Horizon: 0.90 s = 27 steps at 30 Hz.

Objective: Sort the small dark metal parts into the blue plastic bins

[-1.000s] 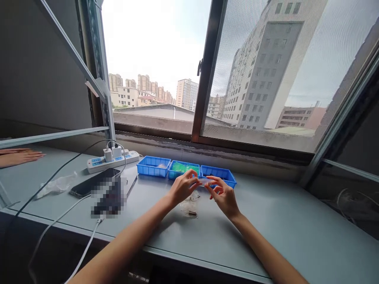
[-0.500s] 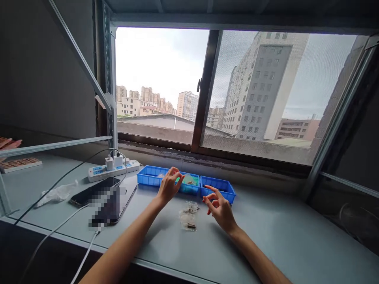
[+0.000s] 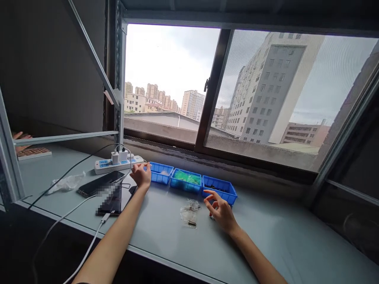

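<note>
My left hand (image 3: 141,176) is at the left end of the left blue bin (image 3: 160,177), covering its corner. Its fingers are curled closed, and whatever is in them is hidden. Whitish clear plastic shows inside that bin. My right hand (image 3: 221,212) hovers in front of the right blue bin (image 3: 227,195), thumb and fingers bent but apart, with nothing visible between them. Dark small parts lie in that bin. Between my hands on the table are small clear plastic bags (image 3: 188,215) containing thin metal-coloured pieces. The middle blue bin (image 3: 185,187) holds green packets (image 3: 187,177).
To the left, a phone (image 3: 100,182) and another dark-screened device (image 3: 114,201) lie with cables attached. A white power strip (image 3: 118,163) stands behind them, near crumpled plastic (image 3: 67,183). Shelf posts (image 3: 10,154) frame the table (image 3: 166,240). A window (image 3: 166,67) is behind.
My left hand has moved left, from over the bins to the left bin's end. Small metal-coloured pieces no longer show over the green packets. My right hand is nearly still; the view has shifted slightly.
</note>
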Motion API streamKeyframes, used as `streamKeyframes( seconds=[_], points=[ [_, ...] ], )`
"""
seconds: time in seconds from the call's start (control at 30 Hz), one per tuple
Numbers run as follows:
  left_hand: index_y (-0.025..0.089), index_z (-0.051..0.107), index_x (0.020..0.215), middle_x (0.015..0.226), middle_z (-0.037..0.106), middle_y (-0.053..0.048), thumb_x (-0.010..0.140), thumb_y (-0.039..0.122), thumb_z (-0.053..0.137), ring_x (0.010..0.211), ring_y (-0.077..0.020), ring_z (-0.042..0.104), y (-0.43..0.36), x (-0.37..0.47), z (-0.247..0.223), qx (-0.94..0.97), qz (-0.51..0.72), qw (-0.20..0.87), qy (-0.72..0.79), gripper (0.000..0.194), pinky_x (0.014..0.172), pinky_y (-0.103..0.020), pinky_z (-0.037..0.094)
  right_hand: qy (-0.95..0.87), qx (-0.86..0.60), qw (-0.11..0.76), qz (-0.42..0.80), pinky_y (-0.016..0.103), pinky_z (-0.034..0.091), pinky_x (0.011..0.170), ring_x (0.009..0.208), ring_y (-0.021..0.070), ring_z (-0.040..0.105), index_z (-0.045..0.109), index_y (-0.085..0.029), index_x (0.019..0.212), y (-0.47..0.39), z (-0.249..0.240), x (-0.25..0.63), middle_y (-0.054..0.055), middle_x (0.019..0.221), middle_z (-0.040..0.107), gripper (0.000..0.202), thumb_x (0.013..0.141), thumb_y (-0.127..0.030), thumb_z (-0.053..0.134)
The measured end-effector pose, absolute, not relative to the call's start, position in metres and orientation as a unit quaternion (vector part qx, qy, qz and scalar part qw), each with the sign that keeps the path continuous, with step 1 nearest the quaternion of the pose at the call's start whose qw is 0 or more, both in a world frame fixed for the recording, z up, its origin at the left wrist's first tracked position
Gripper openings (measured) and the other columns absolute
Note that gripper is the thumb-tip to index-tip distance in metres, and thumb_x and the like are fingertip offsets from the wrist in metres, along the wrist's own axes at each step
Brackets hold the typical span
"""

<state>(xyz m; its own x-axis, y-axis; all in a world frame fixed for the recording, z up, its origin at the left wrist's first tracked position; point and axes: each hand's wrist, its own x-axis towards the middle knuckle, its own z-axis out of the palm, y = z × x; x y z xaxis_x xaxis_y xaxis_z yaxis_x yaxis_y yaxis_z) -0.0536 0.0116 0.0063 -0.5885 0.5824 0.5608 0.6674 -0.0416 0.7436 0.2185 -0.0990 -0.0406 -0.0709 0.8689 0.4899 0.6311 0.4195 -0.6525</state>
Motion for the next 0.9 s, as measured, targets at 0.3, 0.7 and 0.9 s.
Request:
streamKeyframes(
  seconds=[0.3, 0.7, 0.9],
  points=[
    [0.019, 0.057, 0.083, 0.088, 0.066, -0.008, 0.081, 0.017, 0.041, 0.095, -0.0248, 0.057, 0.018, -0.050, 0.001, -0.580, -0.514, 0.039, -0.631, 0.016, 0.085, -0.038, 0.037, -0.727, -0.538, 0.405, 0.133, 0.030, 0.046, 0.055, 0.044, 0.0131, 0.058, 0.057, -0.022, 0.104, -0.103, -0.040, 0.221, 0.001, 0.082, 0.066, 0.033, 0.081, -0.042, 0.044],
    [0.017, 0.053, 0.096, 0.076, 0.068, -0.007, 0.081, 0.017, 0.041, 0.086, -0.0245, 0.061, 0.033, -0.053, -0.007, -0.552, -0.518, 0.048, -0.651, 0.019, 0.085, -0.038, 0.036, -0.755, -0.524, 0.382, 0.103, 0.026, 0.045, 0.048, 0.049, 0.0123, 0.057, 0.060, -0.023, 0.099, -0.105, -0.045, 0.216, 0.001, 0.079, 0.067, 0.026, 0.080, -0.032, 0.045],
    [0.015, 0.052, 0.105, 0.079, 0.068, -0.009, 0.079, 0.012, 0.037, 0.086, -0.0255, 0.061, 0.036, -0.045, -0.010, -0.553, -0.494, 0.080, -0.666, 0.030, 0.086, -0.040, 0.034, -0.755, -0.517, 0.384, 0.121, 0.024, 0.042, 0.045, 0.050, 0.0118, 0.055, 0.061, -0.023, 0.099, -0.105, -0.045, 0.215, 0.002, 0.079, 0.067, 0.025, 0.080, -0.031, 0.047]
  ],
)
